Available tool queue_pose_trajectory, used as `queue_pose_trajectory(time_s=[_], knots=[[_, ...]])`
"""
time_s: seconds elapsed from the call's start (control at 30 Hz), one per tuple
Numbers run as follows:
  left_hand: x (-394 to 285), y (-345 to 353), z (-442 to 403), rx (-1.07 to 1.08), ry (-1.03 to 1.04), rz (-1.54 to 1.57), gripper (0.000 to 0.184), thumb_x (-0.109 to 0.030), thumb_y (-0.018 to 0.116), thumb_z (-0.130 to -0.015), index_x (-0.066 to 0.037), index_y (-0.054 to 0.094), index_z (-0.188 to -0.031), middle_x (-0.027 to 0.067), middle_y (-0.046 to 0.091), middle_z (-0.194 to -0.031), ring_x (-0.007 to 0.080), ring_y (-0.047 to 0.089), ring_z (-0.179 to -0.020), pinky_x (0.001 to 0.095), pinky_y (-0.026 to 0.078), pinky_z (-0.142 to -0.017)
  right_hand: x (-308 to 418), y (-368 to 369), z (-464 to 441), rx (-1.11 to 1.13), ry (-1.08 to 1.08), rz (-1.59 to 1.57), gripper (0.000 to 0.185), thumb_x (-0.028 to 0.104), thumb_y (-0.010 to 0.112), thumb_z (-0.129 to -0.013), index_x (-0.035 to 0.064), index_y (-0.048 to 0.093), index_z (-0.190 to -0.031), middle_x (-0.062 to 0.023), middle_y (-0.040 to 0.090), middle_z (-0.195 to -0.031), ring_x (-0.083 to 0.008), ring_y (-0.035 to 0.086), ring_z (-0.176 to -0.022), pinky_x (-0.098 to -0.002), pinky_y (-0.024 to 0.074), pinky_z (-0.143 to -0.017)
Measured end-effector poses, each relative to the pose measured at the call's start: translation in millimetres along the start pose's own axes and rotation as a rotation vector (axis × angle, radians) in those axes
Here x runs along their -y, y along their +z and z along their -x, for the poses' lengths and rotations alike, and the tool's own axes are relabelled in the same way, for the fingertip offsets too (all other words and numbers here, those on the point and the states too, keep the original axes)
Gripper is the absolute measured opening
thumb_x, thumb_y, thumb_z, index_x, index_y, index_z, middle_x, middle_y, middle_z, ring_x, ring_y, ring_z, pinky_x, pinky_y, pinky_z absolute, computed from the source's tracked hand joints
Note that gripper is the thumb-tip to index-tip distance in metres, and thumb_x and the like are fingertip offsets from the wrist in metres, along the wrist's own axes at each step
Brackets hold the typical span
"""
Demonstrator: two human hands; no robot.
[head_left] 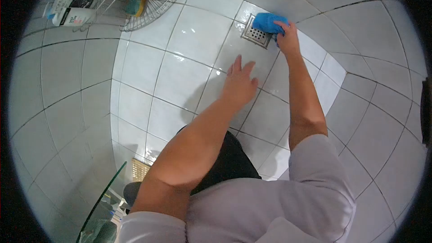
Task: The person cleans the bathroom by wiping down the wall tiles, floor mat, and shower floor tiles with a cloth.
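Observation:
My right hand [288,38] grips a blue cloth [268,22] at the top right of the tiled floor. The cloth covers the upper part of a square metal drain cover [256,34] with round holes. My left hand [241,80] is lower and to the left of the drain, over the white tiles [193,33], with its fingers spread and nothing in it. Whether its fingertips touch the floor is hard to tell.
A wire corner rack [155,6] at the upper left holds a green and yellow sponge [136,4] and several bottles [76,16]. A glass edge [102,198] and a beige slatted item [140,169] are at the lower left. Tiled walls surround the wet-looking floor.

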State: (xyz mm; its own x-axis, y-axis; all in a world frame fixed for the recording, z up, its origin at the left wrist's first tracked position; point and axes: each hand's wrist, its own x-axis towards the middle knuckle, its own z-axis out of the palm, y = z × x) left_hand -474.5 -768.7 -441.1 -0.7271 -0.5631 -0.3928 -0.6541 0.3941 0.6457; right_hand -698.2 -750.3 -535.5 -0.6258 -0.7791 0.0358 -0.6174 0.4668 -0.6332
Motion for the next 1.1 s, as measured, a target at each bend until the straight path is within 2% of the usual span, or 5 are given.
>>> queue_pose_trajectory(time_s=[0.2, 0.57, 0.77, 0.93, 1.1], knots=[[-48, -90, -63, -0.402, 0.498, 0.008, 0.067, -0.017, 0.068, -0.068, -0.012, 0.035, -0.126, 0.0243, 0.033, -0.128, 0.0371, 0.035, -0.117, 0.0414, 0.032, -0.095, 97, -114, -10, 0.028, -0.284, -0.122, 0.06, -0.001, 0.062, -0.058, 0.011, 0.042, -0.114, -0.0181, 0.043, -0.113, -0.0341, 0.045, -0.107, -0.0372, 0.0392, -0.089], [-142, -152, -55, 0.035, 0.201, 0.923, 0.031, -0.006, 0.045, -0.076, 0.001, 0.046, -0.107, 0.0112, 0.052, -0.093, 0.0185, 0.052, -0.081, 0.0267, 0.043, -0.071, 166, -135, -7, -0.007, -0.146, -1.204, 0.11, 0.016, 0.079, -0.051, 0.0086, 0.008, -0.133, -0.0096, 0.039, -0.115, -0.02, 0.043, -0.104, -0.0315, 0.0354, -0.091], [-114, -144, -87, 0.147, 0.243, 1.367, 0.036, -0.005, 0.046, -0.077, -0.005, 0.044, -0.113, 0.0137, 0.053, -0.096, 0.0208, 0.053, -0.082, 0.0293, 0.044, -0.07, 154, -120, -19, 0.276, -0.103, -1.294, 0.05, 0.006, 0.066, -0.066, 0.0054, 0.043, -0.111, -0.0066, 0.052, -0.098, -0.0145, 0.052, -0.087, -0.0277, 0.0451, -0.071], [-125, -198, -61, -0.519, 1.053, -0.773, 0.045, -0.012, 0.051, -0.075, -0.013, 0.042, -0.119, 0.0136, 0.048, -0.114, 0.0261, 0.049, -0.1, 0.0321, 0.039, -0.086, 144, -139, -34, 0.412, 0.115, -1.057, 0.039, 0.007, 0.066, -0.067, 0.005, 0.049, -0.102, -0.0033, 0.055, -0.087, -0.0092, 0.053, -0.075, -0.0206, 0.0439, -0.055], [-123, -184, -74, -0.469, 1.355, -0.905, 0.041, -0.018, 0.046, -0.077, -0.007, 0.044, -0.116, 0.0132, 0.048, -0.113, 0.026, 0.048, -0.101, 0.0334, 0.039, -0.086, 139, -148, -50, 0.577, 0.128, -0.912, 0.035, 0.006, 0.065, -0.067, 0.0049, 0.051, -0.099, -0.0032, 0.056, -0.083, -0.0056, 0.052, -0.072, -0.0142, 0.0395, -0.046]])
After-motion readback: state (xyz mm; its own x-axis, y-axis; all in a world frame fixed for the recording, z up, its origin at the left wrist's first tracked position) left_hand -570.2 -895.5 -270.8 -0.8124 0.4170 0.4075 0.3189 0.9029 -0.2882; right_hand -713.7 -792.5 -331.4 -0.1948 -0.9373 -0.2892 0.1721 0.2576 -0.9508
